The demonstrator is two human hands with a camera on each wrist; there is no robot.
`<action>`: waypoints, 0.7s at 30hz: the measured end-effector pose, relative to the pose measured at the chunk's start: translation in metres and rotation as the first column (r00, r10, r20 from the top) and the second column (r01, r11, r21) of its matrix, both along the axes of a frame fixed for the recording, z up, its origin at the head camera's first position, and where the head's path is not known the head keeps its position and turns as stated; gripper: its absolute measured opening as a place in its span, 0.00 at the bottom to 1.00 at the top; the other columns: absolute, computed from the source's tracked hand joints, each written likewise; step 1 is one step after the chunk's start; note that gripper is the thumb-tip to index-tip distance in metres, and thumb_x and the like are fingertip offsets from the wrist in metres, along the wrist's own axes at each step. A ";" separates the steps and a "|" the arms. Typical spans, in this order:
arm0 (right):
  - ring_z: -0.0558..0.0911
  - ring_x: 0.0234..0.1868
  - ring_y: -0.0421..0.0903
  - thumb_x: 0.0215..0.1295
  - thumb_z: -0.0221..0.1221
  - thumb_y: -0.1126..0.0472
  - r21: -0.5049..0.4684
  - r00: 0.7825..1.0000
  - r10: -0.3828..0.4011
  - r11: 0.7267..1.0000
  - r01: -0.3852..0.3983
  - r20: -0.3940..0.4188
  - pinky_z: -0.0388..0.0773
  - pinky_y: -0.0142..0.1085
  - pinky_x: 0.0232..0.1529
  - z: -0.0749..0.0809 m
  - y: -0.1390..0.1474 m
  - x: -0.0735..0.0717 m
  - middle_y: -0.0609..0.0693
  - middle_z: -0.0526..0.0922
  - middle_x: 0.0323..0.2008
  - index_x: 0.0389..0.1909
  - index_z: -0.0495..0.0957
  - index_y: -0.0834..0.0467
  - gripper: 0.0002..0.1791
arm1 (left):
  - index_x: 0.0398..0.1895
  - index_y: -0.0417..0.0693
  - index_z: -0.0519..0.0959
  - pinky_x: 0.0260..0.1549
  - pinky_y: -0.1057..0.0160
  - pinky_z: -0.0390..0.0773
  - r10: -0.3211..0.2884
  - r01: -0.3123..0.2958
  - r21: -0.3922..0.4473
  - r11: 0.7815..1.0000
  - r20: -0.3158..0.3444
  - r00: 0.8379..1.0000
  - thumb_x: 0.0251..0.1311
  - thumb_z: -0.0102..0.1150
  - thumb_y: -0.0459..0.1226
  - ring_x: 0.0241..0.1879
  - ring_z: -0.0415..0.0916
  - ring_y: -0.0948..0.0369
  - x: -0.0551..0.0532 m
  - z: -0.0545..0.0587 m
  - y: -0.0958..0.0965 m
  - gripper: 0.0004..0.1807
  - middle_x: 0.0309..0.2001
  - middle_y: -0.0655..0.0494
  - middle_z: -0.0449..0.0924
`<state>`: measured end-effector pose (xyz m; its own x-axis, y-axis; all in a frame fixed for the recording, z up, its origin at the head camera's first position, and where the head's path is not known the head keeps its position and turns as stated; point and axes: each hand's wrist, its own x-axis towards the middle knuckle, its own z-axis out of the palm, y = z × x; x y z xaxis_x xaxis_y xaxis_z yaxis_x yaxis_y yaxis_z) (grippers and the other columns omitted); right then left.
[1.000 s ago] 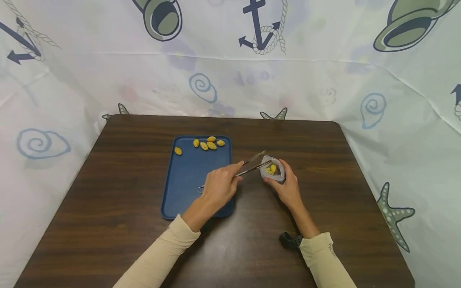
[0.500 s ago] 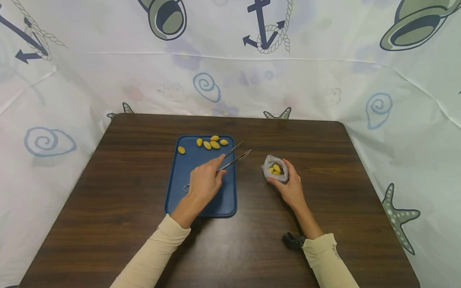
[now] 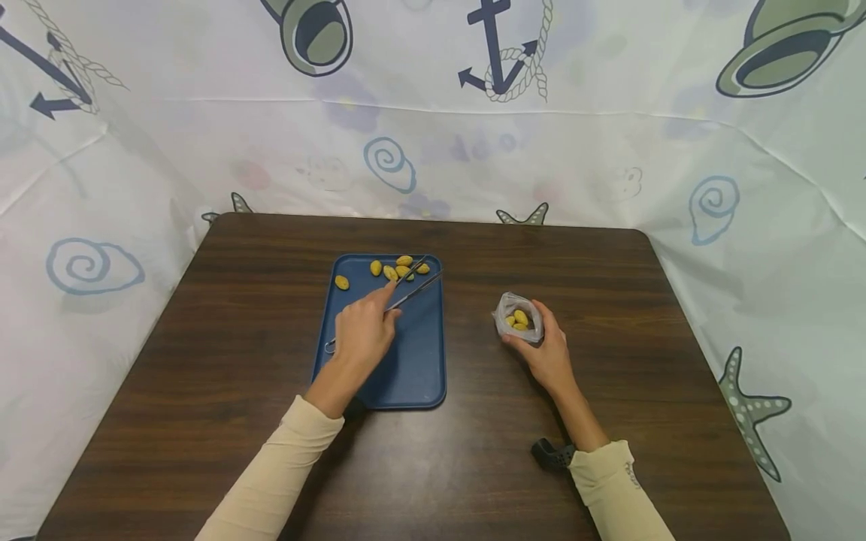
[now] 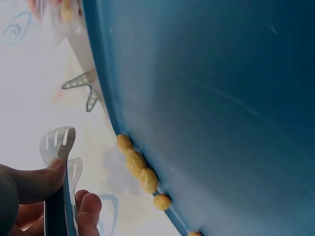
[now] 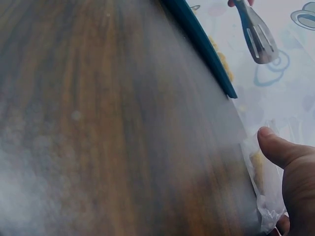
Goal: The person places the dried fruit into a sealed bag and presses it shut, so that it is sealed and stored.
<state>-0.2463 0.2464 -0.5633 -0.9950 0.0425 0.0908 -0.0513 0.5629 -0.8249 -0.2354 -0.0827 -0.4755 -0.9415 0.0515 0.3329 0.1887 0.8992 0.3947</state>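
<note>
My left hand (image 3: 361, 330) grips a pair of metal tongs (image 4: 61, 147) over the blue tray (image 3: 409, 376). The slotted tips of the tongs stand apart with nothing between them, overlapping the yellow-brown nuts (image 3: 390, 273) at the tray's far end in the head view. These nuts look like oval, rough-shelled pieces, several in a cluster and one apart at the far left. On the right, my right hand (image 3: 551, 357) holds a clear plastic bag (image 3: 504, 306) by its side, thumb and fingers around it. The bag's mouth faces up, and a few nuts (image 3: 520, 317) show inside.
A dark wood-grain table (image 3: 609, 300) carries everything. The tray's raised rim (image 3: 444, 361) runs between the nuts and the bag. A white sheet with sea prints (image 3: 595, 150) hangs behind the table. A black band (image 3: 551, 454) sits at the right wrist.
My left hand has moved the tongs leftward from over the bag to above the tray's far nuts. Another nut shows in the bag. The right hand keeps holding the bag in place.
</note>
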 end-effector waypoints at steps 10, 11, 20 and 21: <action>0.68 0.73 0.64 0.57 0.76 0.49 -0.008 1.000 0.003 1.000 -0.003 -0.024 0.61 0.63 0.72 -0.002 0.001 -0.001 0.57 0.70 0.74 0.78 0.61 0.51 0.50 | 0.67 0.46 0.79 0.30 0.41 0.83 0.036 -0.036 -0.004 0.999 -0.002 0.999 0.64 0.69 0.37 0.38 0.87 0.40 -0.008 -0.004 -0.013 0.27 0.57 0.45 0.87; 0.69 0.73 0.63 0.57 0.76 0.49 -0.009 1.000 0.004 1.000 -0.005 -0.029 0.61 0.62 0.72 -0.003 0.001 -0.001 0.58 0.71 0.73 0.78 0.61 0.52 0.50 | 0.67 0.46 0.79 0.31 0.41 0.83 0.037 -0.037 -0.008 0.999 0.000 0.999 0.64 0.69 0.37 0.39 0.87 0.40 -0.009 -0.005 -0.014 0.27 0.57 0.45 0.87; 0.71 0.72 0.61 0.57 0.76 0.50 -0.014 0.999 0.015 1.000 -0.016 -0.032 0.64 0.60 0.72 -0.002 0.001 -0.002 0.59 0.71 0.73 0.78 0.61 0.53 0.50 | 0.67 0.44 0.78 0.28 0.44 0.82 0.066 -0.065 -0.065 0.996 0.016 0.998 0.67 0.65 0.35 0.32 0.86 0.43 -0.017 -0.007 -0.017 0.25 0.54 0.43 0.88; 0.71 0.72 0.61 0.57 0.76 0.50 -0.018 0.999 0.016 1.000 -0.017 -0.034 0.64 0.59 0.72 -0.002 0.000 -0.002 0.59 0.71 0.73 0.78 0.61 0.54 0.50 | 0.67 0.44 0.79 0.27 0.45 0.82 0.070 -0.069 -0.070 0.995 0.017 0.997 0.68 0.64 0.35 0.30 0.85 0.44 -0.018 -0.008 -0.018 0.24 0.53 0.43 0.88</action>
